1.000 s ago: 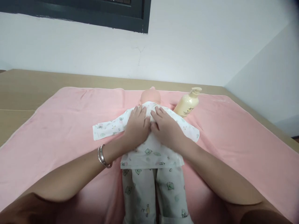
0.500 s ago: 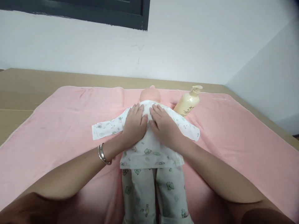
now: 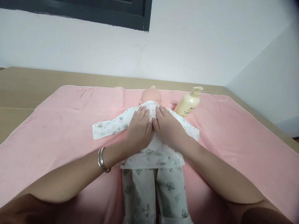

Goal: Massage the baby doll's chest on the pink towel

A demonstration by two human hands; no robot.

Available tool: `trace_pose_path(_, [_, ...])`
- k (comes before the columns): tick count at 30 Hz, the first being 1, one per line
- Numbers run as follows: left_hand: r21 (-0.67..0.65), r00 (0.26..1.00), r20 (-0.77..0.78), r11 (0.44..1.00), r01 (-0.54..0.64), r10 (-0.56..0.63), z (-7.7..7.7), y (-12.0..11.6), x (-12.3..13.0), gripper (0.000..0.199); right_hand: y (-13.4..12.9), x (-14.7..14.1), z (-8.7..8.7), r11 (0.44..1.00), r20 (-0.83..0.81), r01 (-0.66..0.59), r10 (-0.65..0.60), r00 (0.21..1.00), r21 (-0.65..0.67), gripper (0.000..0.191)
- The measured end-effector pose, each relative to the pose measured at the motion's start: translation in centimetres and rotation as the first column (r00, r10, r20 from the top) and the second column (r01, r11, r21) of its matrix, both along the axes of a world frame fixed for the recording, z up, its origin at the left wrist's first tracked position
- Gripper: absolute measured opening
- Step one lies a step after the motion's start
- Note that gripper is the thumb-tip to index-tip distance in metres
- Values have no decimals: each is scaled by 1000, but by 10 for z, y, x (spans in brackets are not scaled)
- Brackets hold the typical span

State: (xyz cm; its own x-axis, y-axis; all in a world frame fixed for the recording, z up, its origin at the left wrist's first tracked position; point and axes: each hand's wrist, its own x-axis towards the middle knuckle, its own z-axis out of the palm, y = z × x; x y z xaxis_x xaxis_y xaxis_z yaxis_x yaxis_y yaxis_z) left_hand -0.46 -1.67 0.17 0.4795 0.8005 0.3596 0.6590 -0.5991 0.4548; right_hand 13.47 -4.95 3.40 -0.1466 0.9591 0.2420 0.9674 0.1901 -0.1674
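Observation:
A baby doll [image 3: 151, 95] lies face down or with its face hidden on a pink blanket [image 3: 70, 112], its head toward the wall. It wears a white printed shirt [image 3: 149, 157] and matching trousers [image 3: 171, 193]. My left hand [image 3: 139, 129] rests flat on the upper left of the shirt, fingers stretched toward the doll's neck. Beside it, my right hand [image 3: 169, 126] lies flat on the upper right. The two thumbs meet or nearly meet over the middle of the shirt. Both sleeves of the shirt spread out sideways.
A pale yellow pump bottle [image 3: 188, 102] stands tilted in view on the blanket, right of the doll's head. The wooden surface [image 3: 42, 77] shows around the blanket. Behind it rises a white wall [image 3: 182, 46] with a dark frame [image 3: 130, 15].
My left hand has slid right and slightly toward me on the shirt. The right hand has shifted slightly right. The gap between my hands has narrowed.

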Motion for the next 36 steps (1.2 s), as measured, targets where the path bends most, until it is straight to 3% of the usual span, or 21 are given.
trace_pose_path(5, [-66, 993, 46, 992, -109, 112, -2, 23, -1, 55, -31, -17, 6, 988, 130, -150, 146, 981, 22, 58])
trace_pose_path(8, [-10, 997, -5, 997, -78, 78, -1, 5, 0, 57, -13, -6, 7, 991, 51, -133, 134, 990, -17, 56])
trace_pose_path(12, [32, 998, -57, 999, 28, -26, 4, -17, 0, 56, 20, 12, 2, 997, -67, 26, -32, 997, -76, 60])
trace_pose_path(14, [-7, 998, -55, 1000, 26, -26, 6, -7, -1, 57, 17, 10, -1, 998, -56, 37, -41, 998, -60, 61])
trace_pose_path(19, [-112, 997, -13, 991, -75, 74, 5, 26, -3, 58, -17, -10, 1, 994, 32, -102, 101, 994, 30, 57])
trace_pose_path(22, [-34, 999, -13, 998, -47, 47, 4, 10, -2, 57, -6, -2, 6, 992, -38, -122, 121, 992, -30, 54])
trace_pose_path(27, [14, 996, -34, 996, 88, -87, 6, -24, -1, 56, 31, 21, 0, 992, -160, 29, -49, 986, -126, 61])
trace_pose_path(30, [-78, 999, 16, 996, 36, -35, 8, -9, -1, 57, 18, 11, -6, 998, -100, 38, -43, 994, -50, 60])
trace_pose_path(33, [-178, 998, 52, 984, -28, 38, 8, 17, -2, 59, -7, -7, -8, 995, -8, -69, 70, 997, 78, 56])
trace_pose_path(36, [-157, 997, 69, 987, -13, 24, 3, 28, -4, 59, -13, -11, -7, 980, 0, -163, 164, 987, 115, 53])
